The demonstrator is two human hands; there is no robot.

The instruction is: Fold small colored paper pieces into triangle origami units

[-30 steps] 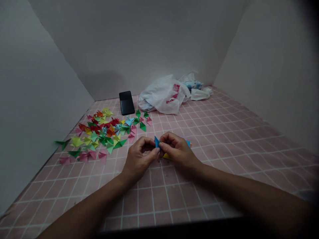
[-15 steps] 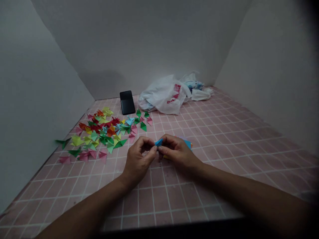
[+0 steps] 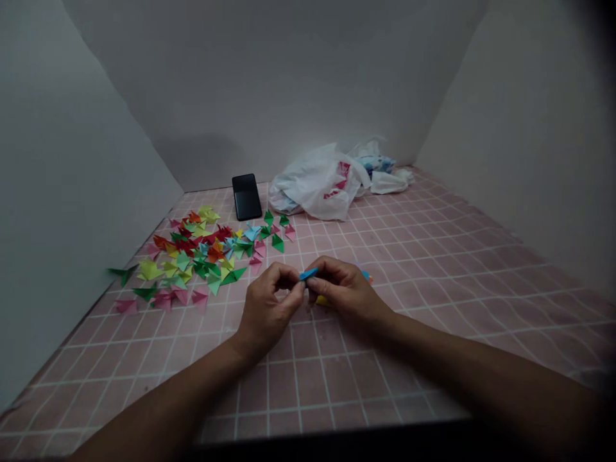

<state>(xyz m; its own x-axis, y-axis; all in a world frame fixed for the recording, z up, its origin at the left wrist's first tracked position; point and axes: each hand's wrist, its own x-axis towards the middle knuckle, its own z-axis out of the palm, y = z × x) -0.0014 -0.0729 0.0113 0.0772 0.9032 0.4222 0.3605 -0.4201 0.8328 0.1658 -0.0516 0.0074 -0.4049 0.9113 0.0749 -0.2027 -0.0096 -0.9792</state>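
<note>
My left hand (image 3: 268,307) and my right hand (image 3: 341,290) meet over the pink checked tabletop (image 3: 433,256), fingers pinched together. Between their fingertips is a small blue folded paper piece (image 3: 308,274), lying almost flat. Under my right hand a bit of yellow paper (image 3: 321,301) and a blue and orange paper edge (image 3: 366,276) peek out on the table. A spread of folded paper triangles (image 3: 197,256) in green, red, pink, yellow and light blue lies to the left of my hands.
A black phone (image 3: 246,196) lies at the back near the wall. White plastic bags (image 3: 322,183) are heaped at the back centre. Grey walls close in the table on the left, back and right.
The blue paper piece has been turned from standing upright to lying nearly flat between my fingertips. My hands stayed in the same spot.
</note>
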